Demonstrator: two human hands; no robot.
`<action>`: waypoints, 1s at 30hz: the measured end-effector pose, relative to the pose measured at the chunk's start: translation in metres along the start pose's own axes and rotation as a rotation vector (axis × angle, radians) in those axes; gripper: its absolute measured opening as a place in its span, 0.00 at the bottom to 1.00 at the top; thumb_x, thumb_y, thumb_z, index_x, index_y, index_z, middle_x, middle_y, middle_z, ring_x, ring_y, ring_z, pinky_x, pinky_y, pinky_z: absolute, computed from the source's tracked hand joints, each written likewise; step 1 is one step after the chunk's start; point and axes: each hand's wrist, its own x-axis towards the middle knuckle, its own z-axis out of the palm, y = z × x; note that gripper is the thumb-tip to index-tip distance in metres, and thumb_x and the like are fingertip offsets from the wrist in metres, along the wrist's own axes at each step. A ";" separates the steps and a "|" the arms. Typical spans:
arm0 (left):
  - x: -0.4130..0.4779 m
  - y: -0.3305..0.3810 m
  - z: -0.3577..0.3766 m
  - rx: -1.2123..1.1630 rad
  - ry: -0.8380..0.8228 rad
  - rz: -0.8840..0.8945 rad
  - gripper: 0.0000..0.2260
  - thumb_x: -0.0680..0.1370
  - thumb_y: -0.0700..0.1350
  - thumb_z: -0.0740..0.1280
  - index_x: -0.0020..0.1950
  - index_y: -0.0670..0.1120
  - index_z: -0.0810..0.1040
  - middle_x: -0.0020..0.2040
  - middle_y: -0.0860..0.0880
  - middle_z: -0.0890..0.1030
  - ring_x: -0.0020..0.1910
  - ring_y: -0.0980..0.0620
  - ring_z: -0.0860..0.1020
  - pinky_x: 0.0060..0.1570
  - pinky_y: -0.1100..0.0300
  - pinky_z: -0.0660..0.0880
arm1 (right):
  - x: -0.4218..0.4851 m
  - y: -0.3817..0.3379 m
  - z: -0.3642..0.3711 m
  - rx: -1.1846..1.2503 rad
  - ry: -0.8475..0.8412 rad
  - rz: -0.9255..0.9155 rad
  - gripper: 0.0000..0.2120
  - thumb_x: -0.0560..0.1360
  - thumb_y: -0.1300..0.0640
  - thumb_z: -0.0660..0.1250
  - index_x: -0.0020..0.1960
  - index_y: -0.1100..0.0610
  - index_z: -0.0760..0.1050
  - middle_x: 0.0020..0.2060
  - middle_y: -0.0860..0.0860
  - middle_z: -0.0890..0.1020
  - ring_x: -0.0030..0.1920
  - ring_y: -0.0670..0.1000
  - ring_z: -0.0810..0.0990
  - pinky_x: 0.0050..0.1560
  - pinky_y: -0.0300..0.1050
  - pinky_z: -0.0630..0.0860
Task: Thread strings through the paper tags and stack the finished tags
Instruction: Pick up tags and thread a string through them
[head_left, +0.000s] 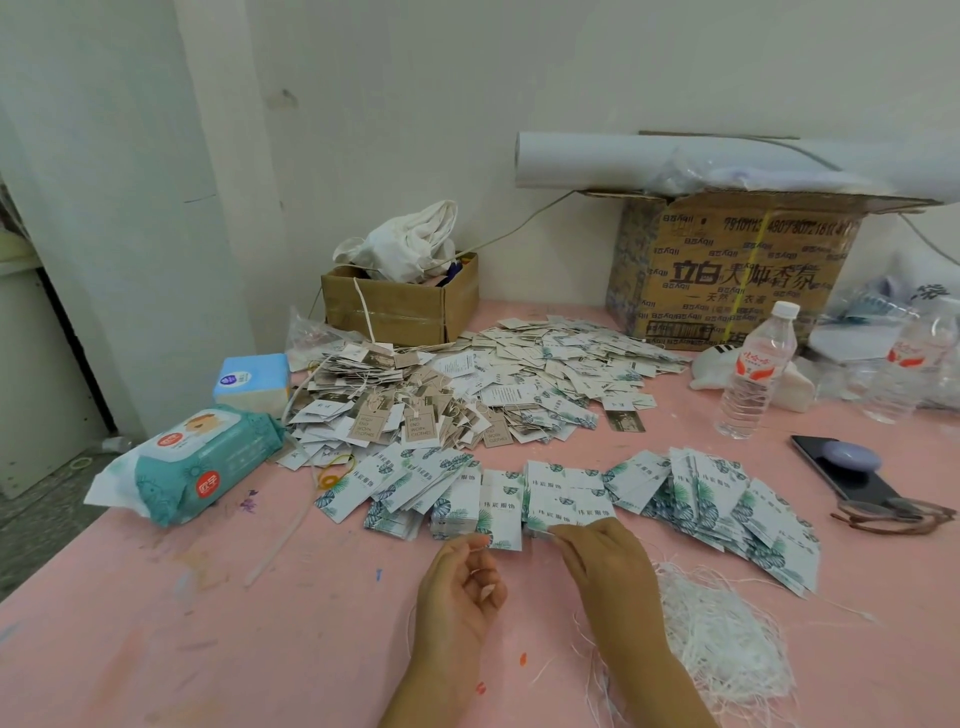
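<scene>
Pink worktop (260, 623), tags (727, 499) fanned close and strings (722, 639) heaped alongside for easy reach; pinches a string (474, 571) in left hand (457, 582), edge of a tag (545, 514) in right hand (602, 566).

Leaf-printed white tags (566, 499), pink table (208, 623)

bare pink table (218, 623) near left, leaf-print tags (717, 499) ahead, string tangle (722, 639) right, wipes pack (192, 462) far left

Leaf-printed white tags (711, 499) lie fanned in overlapping rows, white strings (722, 639) loosely tangled beside their right end.
</scene>
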 end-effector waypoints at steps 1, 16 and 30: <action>0.000 0.000 0.000 -0.004 -0.009 -0.005 0.09 0.81 0.40 0.59 0.49 0.38 0.77 0.31 0.45 0.77 0.32 0.51 0.72 0.28 0.62 0.73 | 0.000 0.000 0.000 0.000 0.024 -0.019 0.07 0.64 0.64 0.79 0.38 0.57 0.82 0.28 0.48 0.79 0.31 0.50 0.75 0.31 0.41 0.72; 0.006 -0.013 0.001 0.026 -0.148 -0.186 0.12 0.80 0.42 0.59 0.61 0.42 0.77 0.58 0.43 0.82 0.58 0.47 0.79 0.55 0.47 0.75 | -0.002 0.010 0.006 -0.069 -0.352 0.284 0.29 0.76 0.44 0.65 0.74 0.52 0.64 0.74 0.50 0.65 0.74 0.51 0.62 0.71 0.47 0.60; 0.006 -0.013 0.003 0.025 -0.186 -0.225 0.20 0.71 0.45 0.65 0.62 0.41 0.77 0.58 0.44 0.82 0.58 0.46 0.79 0.53 0.46 0.76 | 0.000 0.007 -0.003 0.048 -0.220 0.239 0.14 0.58 0.66 0.82 0.41 0.55 0.86 0.36 0.53 0.86 0.44 0.58 0.84 0.46 0.55 0.79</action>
